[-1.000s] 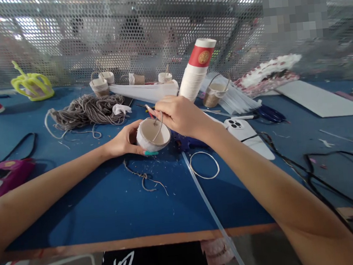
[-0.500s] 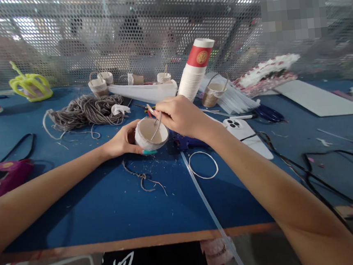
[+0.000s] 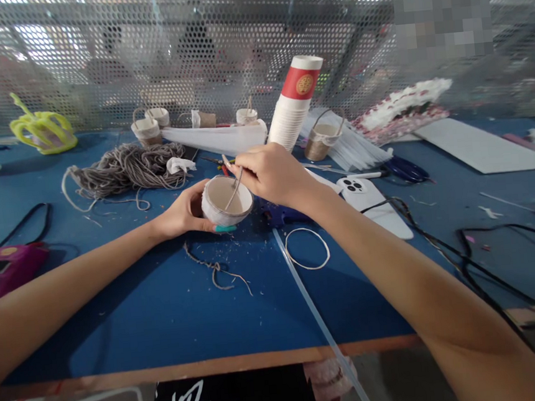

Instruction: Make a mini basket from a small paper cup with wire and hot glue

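A small white cup (image 3: 224, 212) is tilted with its open top toward me, and my left hand (image 3: 187, 214) is wrapped round its left side. My right hand (image 3: 269, 172) pinches a thin cord (image 3: 235, 193) that runs down into the cup's opening. Right behind the cup, pliers (image 3: 221, 162) lie partly hidden by my right hand. A blue glue gun (image 3: 280, 213) lies under my right wrist, with a long clear glue stick (image 3: 311, 303) coming from it toward me. Near the cup's front lies a knotted piece of grey cord (image 3: 215, 267).
Grey yarn (image 3: 128, 169) lies back left. A leaning stack of paper cups (image 3: 294, 104), small cord-handled cups (image 3: 321, 141) and a yellow basket (image 3: 43, 132) stand at the back. A white phone (image 3: 375, 206), black cables (image 3: 459, 255) and a purple glue gun (image 3: 14, 269) lie at the sides.
The view has shifted very slightly. The cord in my right hand leans a little differently inside the cup; both hands keep their holds.
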The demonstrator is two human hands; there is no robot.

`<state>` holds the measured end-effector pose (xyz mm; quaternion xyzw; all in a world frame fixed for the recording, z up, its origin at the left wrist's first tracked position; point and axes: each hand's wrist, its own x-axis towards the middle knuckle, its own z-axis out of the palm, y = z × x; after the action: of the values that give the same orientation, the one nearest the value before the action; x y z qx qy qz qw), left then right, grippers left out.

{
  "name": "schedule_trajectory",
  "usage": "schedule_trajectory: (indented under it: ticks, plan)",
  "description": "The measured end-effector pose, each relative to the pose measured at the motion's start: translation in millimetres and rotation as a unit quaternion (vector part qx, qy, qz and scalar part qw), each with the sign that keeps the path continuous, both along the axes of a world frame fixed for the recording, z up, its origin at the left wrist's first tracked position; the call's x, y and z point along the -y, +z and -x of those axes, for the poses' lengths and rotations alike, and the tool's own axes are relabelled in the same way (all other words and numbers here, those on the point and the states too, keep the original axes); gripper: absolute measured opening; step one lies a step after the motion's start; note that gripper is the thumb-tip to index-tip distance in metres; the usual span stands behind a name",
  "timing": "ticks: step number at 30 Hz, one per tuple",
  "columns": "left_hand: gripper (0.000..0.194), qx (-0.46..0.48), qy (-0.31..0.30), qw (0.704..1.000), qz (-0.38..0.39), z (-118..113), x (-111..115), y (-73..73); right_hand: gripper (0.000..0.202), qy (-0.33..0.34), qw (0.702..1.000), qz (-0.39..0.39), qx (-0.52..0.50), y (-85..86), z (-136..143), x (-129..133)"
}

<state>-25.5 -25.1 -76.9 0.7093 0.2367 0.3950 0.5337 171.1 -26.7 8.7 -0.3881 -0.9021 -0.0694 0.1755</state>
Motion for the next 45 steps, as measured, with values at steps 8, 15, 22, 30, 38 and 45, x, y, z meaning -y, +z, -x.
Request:
schedule_trajectory:
  ticks: [8, 15, 22, 30, 38, 45]
  plan:
    - [0.071, -0.010, 0.024, 1.000, -0.011, 1, 1, 2.2, 0.034, -0.019, 0.999, -0.045, -0.017, -5.8, -1, -1]
    - [0.068, -0.009, 0.030, 0.999, -0.024, 0, 1, 2.0, 0.036, -0.033, 0.997, -0.057, -0.041, -10.7, 3, 0]
    - [0.065, -0.015, 0.030, 0.999, -0.030, 0, 1, 2.9, 0.033, -0.023, 0.995, -0.084, -0.048, -14.9, 4, 0]
    - [0.068, -0.024, 0.030, 0.998, -0.049, 1, 0, 3.7, 0.034, -0.019, 0.993, -0.119, -0.015, -15.6, 3, -2]
    - [0.076, -0.048, 0.091, 0.990, -0.095, -3, 4, 2.7, 0.034, -0.009, 0.991, -0.130, 0.040, -8.9, -2, -3]
    - [0.076, -0.058, 0.188, 0.957, -0.215, -1, 0, -3.0, 0.024, -0.011, 1.000, -0.019, 0.002, 7.2, -24, -13]
